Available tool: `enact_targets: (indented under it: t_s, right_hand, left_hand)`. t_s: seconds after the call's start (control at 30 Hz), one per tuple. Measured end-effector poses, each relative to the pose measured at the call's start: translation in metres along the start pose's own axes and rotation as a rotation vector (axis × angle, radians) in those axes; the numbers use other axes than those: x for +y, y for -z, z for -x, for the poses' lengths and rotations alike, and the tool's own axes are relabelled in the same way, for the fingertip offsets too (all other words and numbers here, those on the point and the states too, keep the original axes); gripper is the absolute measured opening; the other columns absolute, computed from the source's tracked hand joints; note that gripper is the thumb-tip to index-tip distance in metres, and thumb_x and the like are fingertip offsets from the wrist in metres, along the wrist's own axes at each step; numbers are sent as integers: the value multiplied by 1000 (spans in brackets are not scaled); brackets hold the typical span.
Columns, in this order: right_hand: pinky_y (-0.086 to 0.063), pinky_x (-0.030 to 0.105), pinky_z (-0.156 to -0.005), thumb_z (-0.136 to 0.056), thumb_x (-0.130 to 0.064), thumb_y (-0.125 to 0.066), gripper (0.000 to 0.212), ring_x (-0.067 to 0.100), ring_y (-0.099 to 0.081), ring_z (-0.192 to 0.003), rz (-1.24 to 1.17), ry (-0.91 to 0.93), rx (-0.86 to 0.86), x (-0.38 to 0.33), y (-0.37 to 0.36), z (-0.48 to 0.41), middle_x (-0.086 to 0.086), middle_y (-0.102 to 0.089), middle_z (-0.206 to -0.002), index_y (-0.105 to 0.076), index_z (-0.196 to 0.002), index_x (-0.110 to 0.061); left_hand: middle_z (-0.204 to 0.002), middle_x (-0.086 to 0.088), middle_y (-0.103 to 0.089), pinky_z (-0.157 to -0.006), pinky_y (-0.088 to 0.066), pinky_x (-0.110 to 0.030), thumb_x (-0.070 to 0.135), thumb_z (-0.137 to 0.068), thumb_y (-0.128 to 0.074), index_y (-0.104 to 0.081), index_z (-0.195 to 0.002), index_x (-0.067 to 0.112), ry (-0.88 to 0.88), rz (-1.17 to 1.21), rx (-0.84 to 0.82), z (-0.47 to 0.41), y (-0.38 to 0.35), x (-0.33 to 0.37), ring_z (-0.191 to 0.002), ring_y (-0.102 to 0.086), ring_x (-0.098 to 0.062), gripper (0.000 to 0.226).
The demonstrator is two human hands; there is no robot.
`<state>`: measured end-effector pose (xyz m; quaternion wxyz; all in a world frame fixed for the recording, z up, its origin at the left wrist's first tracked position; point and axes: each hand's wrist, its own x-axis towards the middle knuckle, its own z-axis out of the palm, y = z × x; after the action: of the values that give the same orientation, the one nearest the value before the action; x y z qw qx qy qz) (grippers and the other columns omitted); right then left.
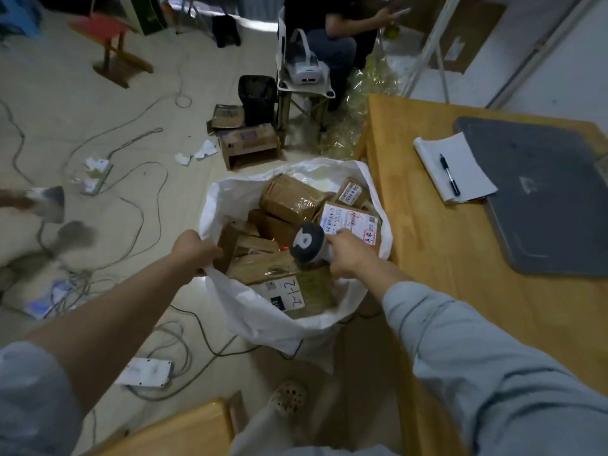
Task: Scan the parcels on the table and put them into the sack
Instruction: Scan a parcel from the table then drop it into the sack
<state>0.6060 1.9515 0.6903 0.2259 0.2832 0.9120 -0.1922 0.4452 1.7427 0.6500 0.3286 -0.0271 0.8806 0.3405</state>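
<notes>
Brown taped parcels heaped in the open white sack, nearly up to its rim. On the far right one, a white label with a barcode and red writing; on the nearest, "2-1-2" in pen. Sack standing on the floor, just beside the left edge of the wooden surface.

Left hand reached out on a bare forearm, fingers curled round the sack's left rim. Right hand, sleeved to the wrist, wrapped round the handle of a scanner, with its head tipped down over the parcels. Small red dots of light on a parcel just below it.

On the surface, well right of the sack: a notepad with a pen lying on it, partly over the edge of a grey mat.

Left of the sack, open floor crossed by loose cables, with a power strip near the left forearm. Beyond the sack, cardboard boxes and a black bin; behind those, a folding chair and a seated person.
</notes>
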Motion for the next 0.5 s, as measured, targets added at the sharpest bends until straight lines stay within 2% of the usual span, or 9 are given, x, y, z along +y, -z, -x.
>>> enact_targets:
  t_s: [0.1,0.13,0.2,0.27,0.37,0.43,0.5]
  right_hand:
    - [-46,31,-77,-79,-12,-69,35,28,-56,-101,-295,-191,247,25,-14,9,6,-50,-106,-57,-111,-12]
    - [-49,32,-78,-76,-14,-71,34,29,-58,-101,-445,-274,323,35,-19,13,8,-55,-105,-59,-109,-10]
    - [-53,41,-87,-73,-21,-77,42,31,-58,-105,-746,-466,391,54,-28,23,12,-60,-111,-61,-110,-9]
    - [-51,48,-91,-72,-25,-79,50,33,-58,-106,-950,-613,310,64,-38,35,15,-60,-115,-60,-114,-7]
    - [-50,50,-94,-70,-15,-81,60,34,-59,-106,-1228,-711,96,64,-60,50,16,-61,-118,-55,-123,-4]
    - [-50,51,-94,-66,-10,-82,67,34,-59,-107,-1357,-727,3,59,-77,53,16,-61,-118,-52,-125,-4]
    - [-50,53,-94,-59,-10,-85,75,35,-60,-106,-1413,-737,-25,56,-89,52,16,-62,-117,-51,-125,-5]
  left_hand:
    - [-95,-21,-52,-70,-56,-48,-2,-78,-62,-47,-103,1,-65,-86,30,3,-5,10,-75,-57,-34,29]
    - [-100,-20,-50,-67,-54,-44,-1,-79,-63,-44,-110,2,-76,-145,38,4,-8,14,-77,-54,-33,37]
    - [-119,-24,-43,-65,-47,-38,3,-81,-65,-34,-128,1,-104,-266,36,7,-18,21,-94,-51,-36,57]
    - [-133,-27,-32,-74,-46,-38,4,-82,-64,-28,-134,2,-151,-317,44,9,-29,30,-104,-49,-41,63]
    - [-140,-30,-27,-93,-42,-45,-1,-84,-60,-22,-141,1,-213,-398,89,12,-43,41,-116,-44,-46,68]
    - [-142,-25,-25,-97,-42,-44,10,-92,-55,-22,-142,5,-246,-476,79,18,-51,45,-118,-40,-41,60]
    - [-145,-21,-22,-107,-30,-46,28,-90,-61,-32,-139,14,-333,-735,106,26,-58,45,-129,-28,-40,59]
